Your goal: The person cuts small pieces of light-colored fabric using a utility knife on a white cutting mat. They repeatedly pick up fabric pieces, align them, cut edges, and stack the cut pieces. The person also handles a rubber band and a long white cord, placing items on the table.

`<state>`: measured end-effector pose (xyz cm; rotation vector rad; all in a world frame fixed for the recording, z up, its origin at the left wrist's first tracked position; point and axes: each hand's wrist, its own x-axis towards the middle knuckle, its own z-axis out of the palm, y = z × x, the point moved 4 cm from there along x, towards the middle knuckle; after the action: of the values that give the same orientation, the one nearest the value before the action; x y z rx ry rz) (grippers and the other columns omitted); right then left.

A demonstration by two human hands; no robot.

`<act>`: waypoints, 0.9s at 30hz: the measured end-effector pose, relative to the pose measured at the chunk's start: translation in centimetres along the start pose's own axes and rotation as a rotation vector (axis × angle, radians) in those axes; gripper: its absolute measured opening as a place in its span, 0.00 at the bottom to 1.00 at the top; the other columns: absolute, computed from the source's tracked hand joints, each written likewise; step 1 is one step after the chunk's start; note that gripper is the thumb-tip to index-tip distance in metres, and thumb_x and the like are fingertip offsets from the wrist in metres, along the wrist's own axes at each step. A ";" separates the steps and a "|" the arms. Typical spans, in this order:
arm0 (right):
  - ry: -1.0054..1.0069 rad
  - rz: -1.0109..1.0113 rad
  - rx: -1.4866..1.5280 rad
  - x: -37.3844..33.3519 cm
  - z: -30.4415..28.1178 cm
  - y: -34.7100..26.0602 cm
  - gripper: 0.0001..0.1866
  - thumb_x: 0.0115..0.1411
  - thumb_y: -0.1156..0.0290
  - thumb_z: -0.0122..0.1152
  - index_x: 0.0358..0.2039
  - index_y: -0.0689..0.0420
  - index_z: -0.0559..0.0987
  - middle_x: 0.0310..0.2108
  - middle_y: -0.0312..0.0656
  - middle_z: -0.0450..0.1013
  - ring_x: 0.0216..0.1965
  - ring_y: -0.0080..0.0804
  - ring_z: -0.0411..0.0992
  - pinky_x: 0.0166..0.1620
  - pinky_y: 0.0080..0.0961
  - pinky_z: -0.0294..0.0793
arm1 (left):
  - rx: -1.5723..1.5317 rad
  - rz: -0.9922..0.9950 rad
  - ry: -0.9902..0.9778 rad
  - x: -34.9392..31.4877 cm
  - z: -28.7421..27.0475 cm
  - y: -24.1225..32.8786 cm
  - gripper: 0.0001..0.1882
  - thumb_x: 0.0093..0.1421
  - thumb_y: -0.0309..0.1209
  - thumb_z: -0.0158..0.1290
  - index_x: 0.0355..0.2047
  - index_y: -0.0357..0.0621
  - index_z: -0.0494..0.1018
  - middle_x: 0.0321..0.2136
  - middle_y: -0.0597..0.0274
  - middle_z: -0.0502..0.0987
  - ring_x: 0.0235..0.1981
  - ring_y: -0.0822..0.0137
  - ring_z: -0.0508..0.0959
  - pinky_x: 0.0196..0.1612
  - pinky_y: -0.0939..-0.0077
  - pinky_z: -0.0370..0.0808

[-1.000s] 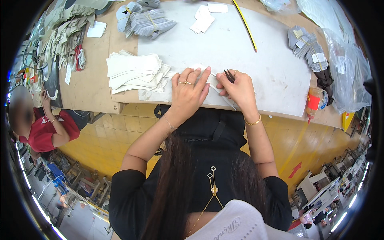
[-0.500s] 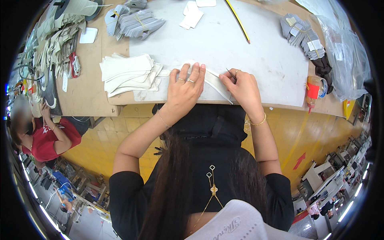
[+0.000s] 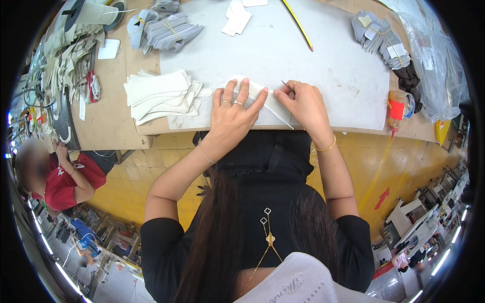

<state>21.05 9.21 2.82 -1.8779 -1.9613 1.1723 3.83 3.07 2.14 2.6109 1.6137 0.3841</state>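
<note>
On the grey work sheet (image 3: 333, 96), my left hand (image 3: 232, 112) lies with its fingers spread over a cream-white cut piece. A narrow white strip (image 3: 275, 108) curves out from beneath those fingers toward the table's front edge. My right hand (image 3: 305, 107) pinches a slim dark pointed tool (image 3: 287, 85) just right of the strip; its exact kind is mostly hidden by the fingers. The right fingertips are close to the strip, and whether they touch it I cannot tell. Left of my left hand lies a fanned pile of cream-white cut pieces (image 3: 159, 93).
Bundles of grey pieces (image 3: 174, 33) lie at the back left, others (image 3: 381, 40) at the far right. A yellow pencil (image 3: 299, 26) is farther back. An orange-labelled bottle (image 3: 396, 108) stands near clear plastic bags (image 3: 434, 65). At left sits a person in red (image 3: 76, 182).
My left index finger has spread rightward along the strip, away from the other fingers. The right hand has turned slightly, so more of the dark tool's tip shows.
</note>
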 end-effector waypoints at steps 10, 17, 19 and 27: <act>-0.039 0.004 -0.136 0.4 0.1 -0.5 0.14 0.57 0.61 0.63 0.26 0.61 0.82 0.22 0.51 0.77 0.26 0.50 0.78 0.32 0.38 0.77 | -0.024 -0.054 0.023 0.2 0.0 1.5 0.33 0.51 0.29 0.62 0.59 0.57 0.72 0.58 0.52 0.67 0.59 0.48 0.66 0.56 0.51 0.64; -0.050 -0.052 -0.069 -0.6 -2.0 1.0 0.16 0.58 0.62 0.65 0.26 0.65 0.81 0.17 0.47 0.74 0.19 0.37 0.74 0.27 0.31 0.72 | -0.012 0.039 0.002 0.7 1.0 2.3 0.28 0.53 0.27 0.59 0.57 0.44 0.72 0.53 0.57 0.73 0.59 0.56 0.69 0.59 0.54 0.65; -0.082 0.046 -0.004 -1.5 -3.1 2.0 0.15 0.58 0.63 0.66 0.27 0.65 0.81 0.16 0.45 0.74 0.18 0.32 0.73 0.27 0.30 0.71 | 0.007 0.038 -0.002 0.6 1.0 2.3 0.28 0.54 0.28 0.59 0.57 0.44 0.72 0.52 0.57 0.74 0.58 0.56 0.69 0.59 0.54 0.65; -0.030 0.034 -0.020 -1.7 -3.5 3.1 0.15 0.57 0.64 0.66 0.26 0.66 0.81 0.16 0.44 0.73 0.18 0.28 0.70 0.26 0.26 0.70 | -0.028 0.041 -0.027 0.5 0.7 2.5 0.31 0.54 0.32 0.61 0.60 0.49 0.70 0.54 0.55 0.72 0.60 0.55 0.68 0.61 0.52 0.63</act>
<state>25.88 8.73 3.79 -1.9221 -1.9714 1.2014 6.38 2.46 1.97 2.6208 1.5371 0.3695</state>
